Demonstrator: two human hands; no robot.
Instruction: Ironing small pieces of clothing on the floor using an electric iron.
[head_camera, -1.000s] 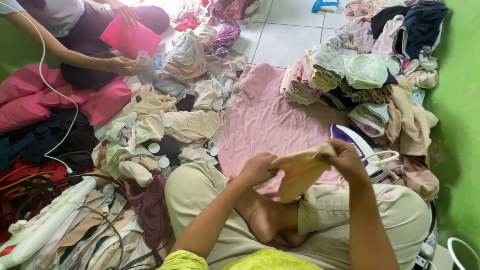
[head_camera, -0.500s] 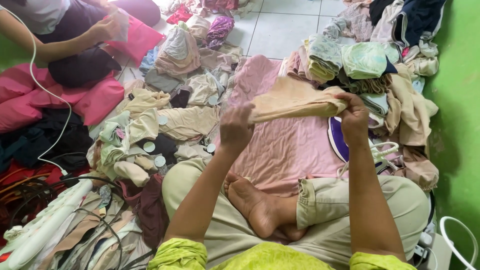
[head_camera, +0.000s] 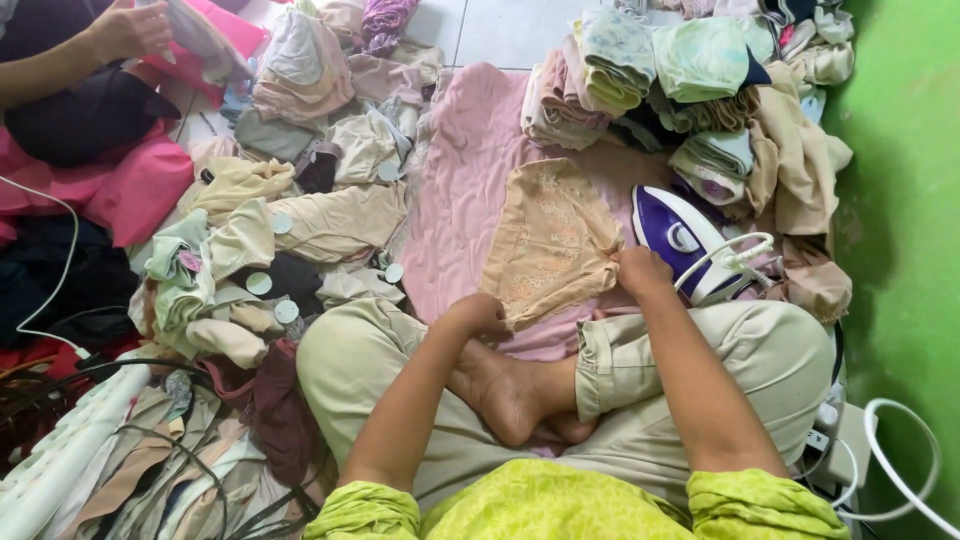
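Observation:
A beige lace-patterned garment (head_camera: 550, 240) lies spread flat on the pink quilted cloth (head_camera: 470, 170) in front of my crossed legs. My left hand (head_camera: 478, 315) grips its near left corner and my right hand (head_camera: 640, 272) pinches its near right corner. A purple and white clothes iron (head_camera: 690, 242) rests on the cloth just right of my right hand, its white cord looping over it.
Folded garments (head_camera: 650, 70) are stacked at the back right beside a green wall (head_camera: 900, 200). A heap of loose beige and green clothes (head_camera: 280, 230) lies at the left. Another person's hands (head_camera: 125, 30) hold a cloth at the top left. Cables and a power strip (head_camera: 60, 450) lie at the lower left.
Both my hands lifted the beige garment from my lap, stretched it in the air, then laid it flat on the pink cloth. The other person's hands rose toward the top left.

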